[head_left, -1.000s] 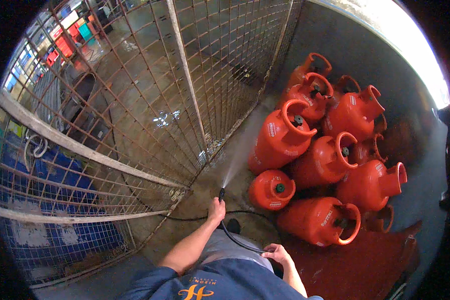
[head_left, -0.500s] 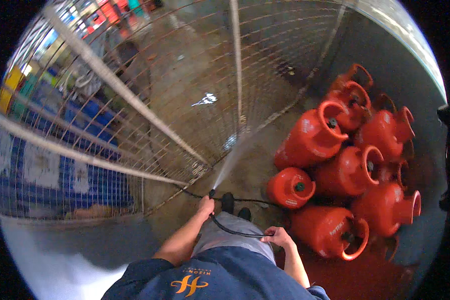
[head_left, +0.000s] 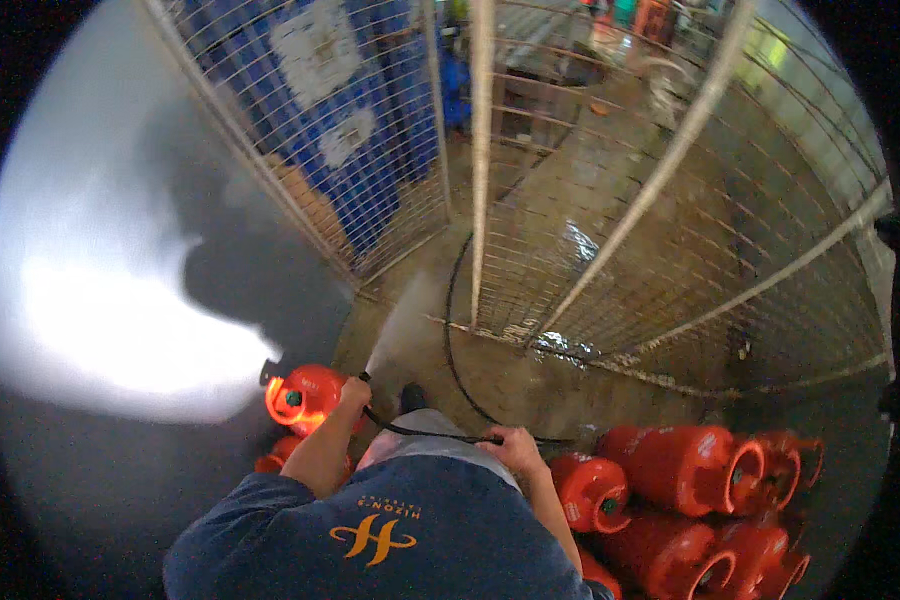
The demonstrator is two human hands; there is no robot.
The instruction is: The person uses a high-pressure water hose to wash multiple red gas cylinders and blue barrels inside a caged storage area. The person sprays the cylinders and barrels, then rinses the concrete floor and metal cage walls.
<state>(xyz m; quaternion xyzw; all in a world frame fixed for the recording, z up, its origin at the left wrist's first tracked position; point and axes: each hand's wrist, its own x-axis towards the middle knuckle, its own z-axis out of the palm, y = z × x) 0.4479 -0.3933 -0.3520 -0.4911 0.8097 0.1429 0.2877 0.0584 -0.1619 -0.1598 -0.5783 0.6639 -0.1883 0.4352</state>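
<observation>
Right now, your left hand (head_left: 354, 393) has its fingers wrapped around the spray nozzle (head_left: 364, 377), on your side of the mesh fence (head_left: 481, 150), sending water (head_left: 398, 322) towards it. Your right hand (head_left: 513, 450) has its fingers curled on the black hose (head_left: 425, 432), also before the fence. Red cylinders (head_left: 670, 465) sit nearer you than the fence, left and right.

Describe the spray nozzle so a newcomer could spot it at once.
Start at the tall wire-mesh panels, then follow the pale spray down to the left hand. The short black nozzle pokes out just above that hand. Unlike the black hose running across to the right hand, it has spray shooting from its tip.
</observation>
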